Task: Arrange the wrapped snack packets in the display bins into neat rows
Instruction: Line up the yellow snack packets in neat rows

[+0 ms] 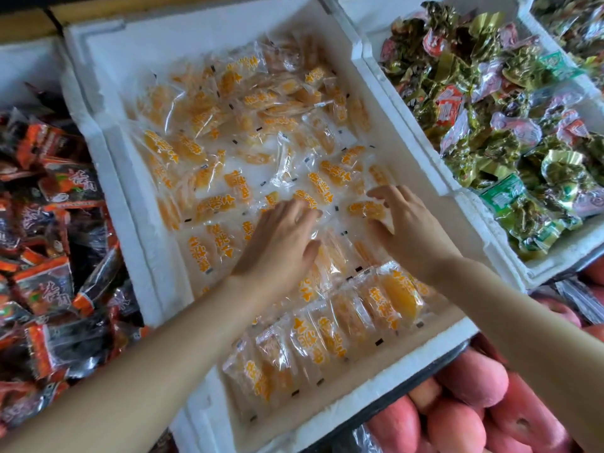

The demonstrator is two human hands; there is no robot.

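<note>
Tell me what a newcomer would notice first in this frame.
The white foam bin in the centre, full of orange snack packets: loose at the far end, one neat overlapping row along the near edge. Mid-bin, the left hand lies flat on packets while the right hand seems to pinch one. To the left lie dark packets, to the right green foil packets.

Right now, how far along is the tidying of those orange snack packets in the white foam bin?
Early on. Done: one overlapping row of clear-wrapped orange packets along the near edge of the white foam bin. In hand: the left hand presses loose packets mid-bin while the right hand seems to pinch one packet. Left: the jumbled pile across the far half, unsorted.
</note>
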